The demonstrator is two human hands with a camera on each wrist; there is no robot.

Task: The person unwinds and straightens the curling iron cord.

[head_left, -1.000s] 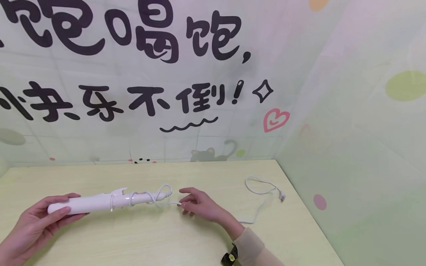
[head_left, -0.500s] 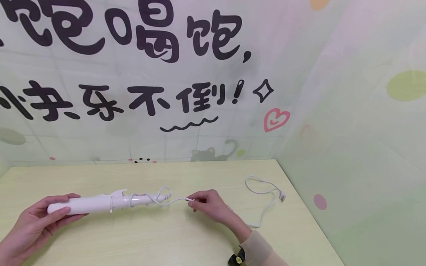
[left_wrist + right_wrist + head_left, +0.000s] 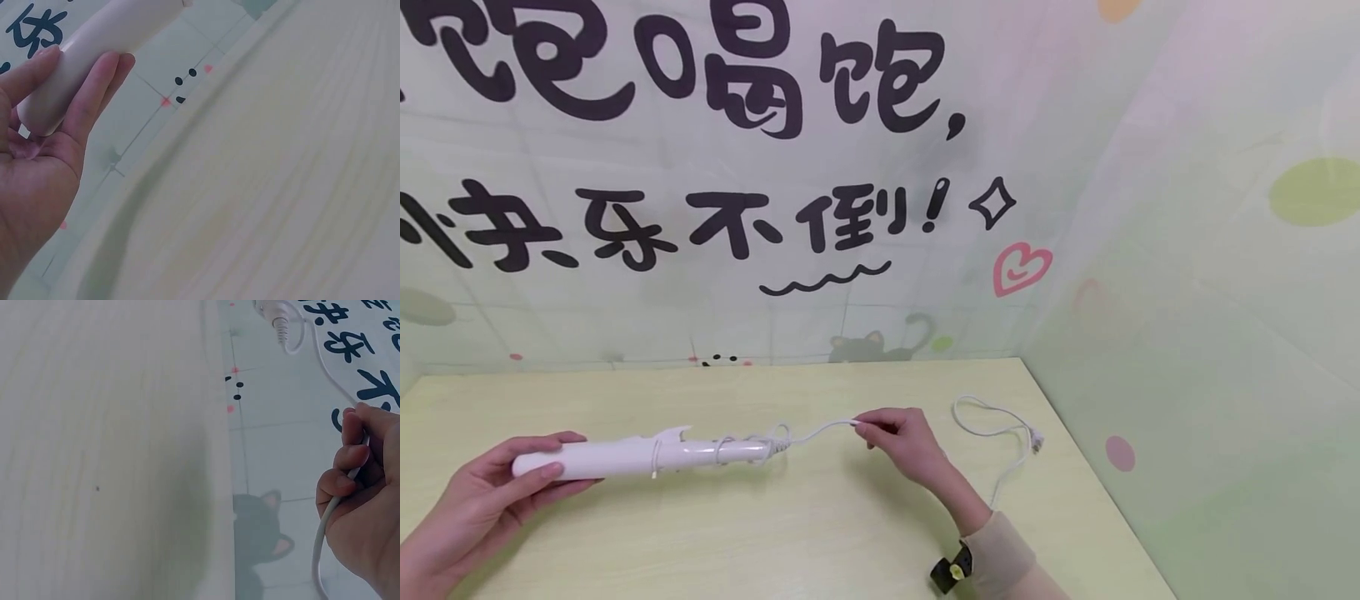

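Observation:
A white curling iron (image 3: 617,459) lies roughly level above the table, its lever sticking up near the middle. My left hand (image 3: 493,504) holds its thick rounded end, with the thumb in front. The left wrist view shows the fingers of the left hand (image 3: 53,147) round that end. A white cord (image 3: 823,427) leaves the narrow right end, where some of it loops round the iron. To the right, my right hand (image 3: 904,443) pinches the cord between thumb and fingertips. In the right wrist view the cord (image 3: 317,562) runs through the curled fingers and hangs below.
The pale wooden table (image 3: 775,533) meets a printed back wall (image 3: 625,325) and a side wall (image 3: 1225,400). At the right of the table lies the rest of the cord in a loop, ending in a plug (image 3: 1037,440).
My right hand has moved right and slightly up, closing its fingertips on the cord and drawing a longer stretch away from the iron. The loops have shifted toward the iron's right end. The left hand hardly moves.

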